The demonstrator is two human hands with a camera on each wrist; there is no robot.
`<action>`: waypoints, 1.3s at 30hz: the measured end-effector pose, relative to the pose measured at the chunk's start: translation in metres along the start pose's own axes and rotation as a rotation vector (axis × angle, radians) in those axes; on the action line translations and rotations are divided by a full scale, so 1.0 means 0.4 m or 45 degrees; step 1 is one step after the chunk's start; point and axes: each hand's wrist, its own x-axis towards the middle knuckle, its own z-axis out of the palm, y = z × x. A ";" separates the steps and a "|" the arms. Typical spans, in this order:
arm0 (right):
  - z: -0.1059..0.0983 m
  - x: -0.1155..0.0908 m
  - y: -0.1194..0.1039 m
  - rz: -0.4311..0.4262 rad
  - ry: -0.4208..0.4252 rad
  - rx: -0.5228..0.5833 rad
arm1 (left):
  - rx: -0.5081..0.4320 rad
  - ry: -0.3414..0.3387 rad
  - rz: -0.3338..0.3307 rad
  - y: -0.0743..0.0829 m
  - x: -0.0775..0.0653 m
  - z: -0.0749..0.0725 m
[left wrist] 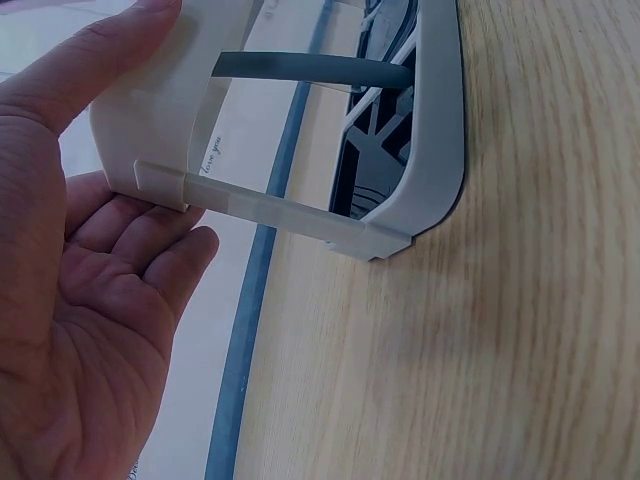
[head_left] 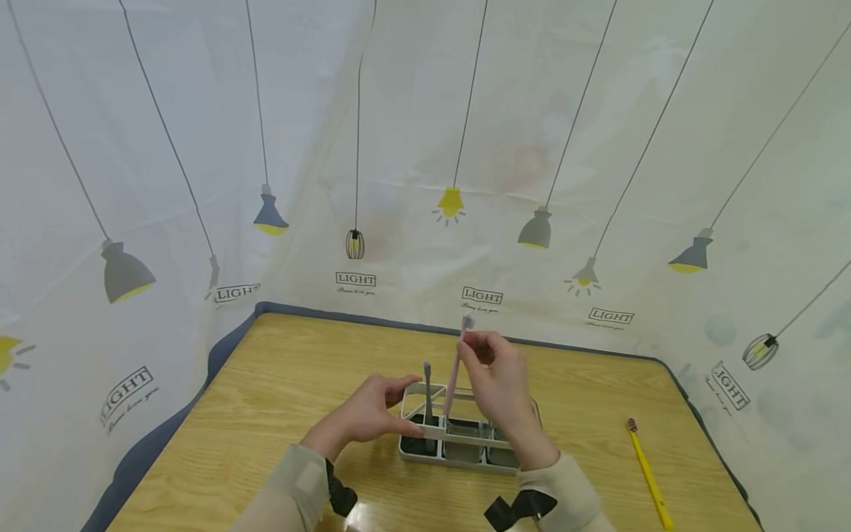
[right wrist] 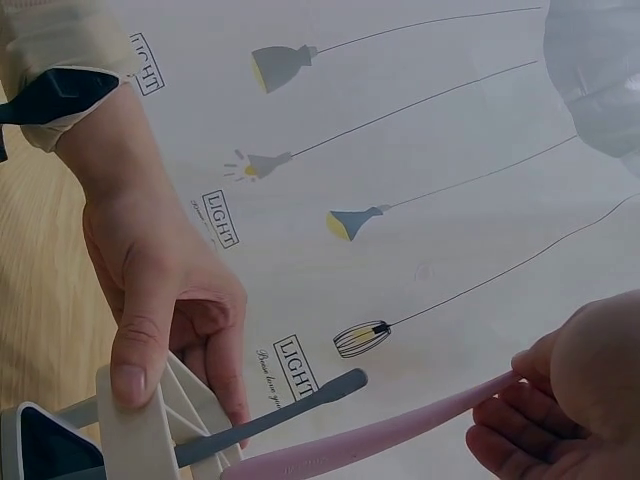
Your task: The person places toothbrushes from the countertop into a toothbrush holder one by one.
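A white toothbrush holder (head_left: 465,437) with a raised frame over several dark compartments stands on the table. My left hand (head_left: 368,410) grips the left end of its upper frame, thumb on the near side and fingers on the far side, as the left wrist view also shows. Inside the left part leans a grey toothbrush (head_left: 428,391). My right hand (head_left: 499,377) pinches a pink toothbrush (head_left: 455,373) near its head, bristle end up. The pink handle's lower end is at the frame's opening, right of the grey one; in the right wrist view its tip is cut off.
To the right on the wooden table (head_left: 299,355) lies a yellow toothbrush (head_left: 645,469), apart from the holder. A pale curtain (head_left: 412,133) printed with hanging lamps surrounds the table's back and sides.
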 end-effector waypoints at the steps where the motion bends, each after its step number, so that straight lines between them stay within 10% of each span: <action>1: 0.002 -0.001 0.000 0.002 -0.003 0.004 | 0.000 0.000 0.001 0.000 0.000 0.000; 39: 0.057 -0.098 0.121 0.080 -0.316 -0.117 | -0.052 -0.006 0.042 -0.001 0.002 0.002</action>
